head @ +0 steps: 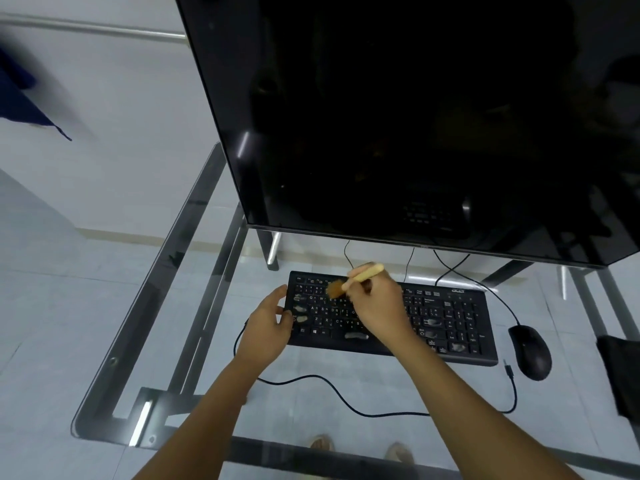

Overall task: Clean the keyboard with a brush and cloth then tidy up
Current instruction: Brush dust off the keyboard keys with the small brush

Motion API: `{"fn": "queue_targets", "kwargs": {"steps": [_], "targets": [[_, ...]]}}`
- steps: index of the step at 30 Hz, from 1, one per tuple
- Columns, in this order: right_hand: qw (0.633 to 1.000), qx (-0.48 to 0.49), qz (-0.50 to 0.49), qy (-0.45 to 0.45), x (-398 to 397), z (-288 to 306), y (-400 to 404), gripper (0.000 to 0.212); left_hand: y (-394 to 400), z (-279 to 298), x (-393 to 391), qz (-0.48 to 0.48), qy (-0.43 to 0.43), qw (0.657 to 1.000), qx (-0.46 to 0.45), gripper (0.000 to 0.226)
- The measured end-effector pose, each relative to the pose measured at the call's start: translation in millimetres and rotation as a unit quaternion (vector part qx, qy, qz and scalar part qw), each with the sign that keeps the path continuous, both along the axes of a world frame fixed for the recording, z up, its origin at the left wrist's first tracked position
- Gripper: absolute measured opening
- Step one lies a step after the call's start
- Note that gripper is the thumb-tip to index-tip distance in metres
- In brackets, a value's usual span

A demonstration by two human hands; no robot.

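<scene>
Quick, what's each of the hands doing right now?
Left hand: open, fingers loosely at the keyboard's left edge.
Right hand: holding the brush, bristles on the keys.

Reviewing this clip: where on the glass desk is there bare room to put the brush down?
Free glass: left of the keyboard, out to the desk edge, and the front strip below the looping cable. Crowded: right of the keyboard, where the mouse and a dark cloth lie, and behind it under the monitor.
</scene>
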State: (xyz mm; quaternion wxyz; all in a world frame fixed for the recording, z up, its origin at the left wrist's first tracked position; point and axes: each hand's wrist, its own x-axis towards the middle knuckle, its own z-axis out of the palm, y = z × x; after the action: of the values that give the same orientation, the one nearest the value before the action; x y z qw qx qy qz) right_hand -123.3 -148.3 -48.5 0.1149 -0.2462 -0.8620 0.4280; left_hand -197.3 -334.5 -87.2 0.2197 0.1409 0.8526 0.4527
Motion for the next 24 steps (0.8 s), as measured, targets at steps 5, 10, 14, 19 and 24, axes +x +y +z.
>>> {"fn": "queue_targets", "kwargs": {"steps": [5,10,14,19,24], "targets": [[0.998,0.046,-0.016,-0.038,12,-2,3,0.007,3,-1,2,0.083,-0.082,0.992,0.042,0.042],[0.985,-0.115,0.091,-0.087,14,5,-30,0.007,8,0,1,0.141,-0.121,0.979,0.082,0.04],[0.997,-0.029,0.059,-0.047,17,-8,-31,0.004,10,0,0,0.13,-0.111,0.983,0.067,0.039],[0.989,-0.113,0.085,-0.052,5,5,-58,0.006,10,-1,-1,0.14,-0.102,0.983,0.054,0.04],[1.0,0.011,0.001,-0.018,9,-3,-33,0.006,16,0,2,0.12,-0.069,0.99,0.033,0.041]]}}
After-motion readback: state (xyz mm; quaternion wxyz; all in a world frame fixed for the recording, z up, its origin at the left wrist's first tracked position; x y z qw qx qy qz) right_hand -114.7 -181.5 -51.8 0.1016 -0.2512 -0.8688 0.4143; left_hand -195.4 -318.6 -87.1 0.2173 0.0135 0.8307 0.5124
